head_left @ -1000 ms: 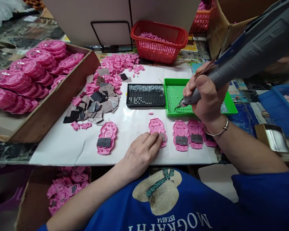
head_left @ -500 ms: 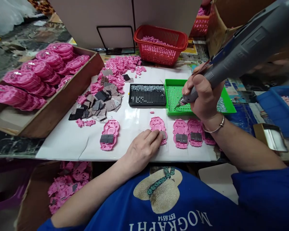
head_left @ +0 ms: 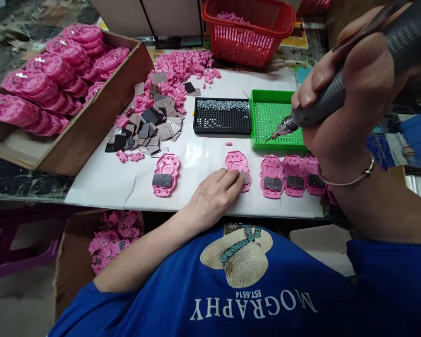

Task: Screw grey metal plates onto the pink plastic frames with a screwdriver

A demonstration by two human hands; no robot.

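My right hand is wrapped round a grey electric screwdriver. The screwdriver's bit points down over the near left part of a green tray with a perforated insert. My left hand rests on a pink plastic casing, its fingers curled together on the small grey plate there, which they partly cover. To the right stand several more casings with dark plates, the nearest being a pink casing. Another pink casing with a dark plate lies left of my left hand.
A black tray of screws adjoins the green one. Loose grey plates and small pink parts lie heaped on the left. A cardboard box holds stacked pink casings. Behind is a red basket; below the table edge, a box of pink parts.
The camera view has shifted, so the table sits higher in the picture. My right hand and the screwdriver appear larger and further right, the bit still over the green tray. My left hand stays on the casing.
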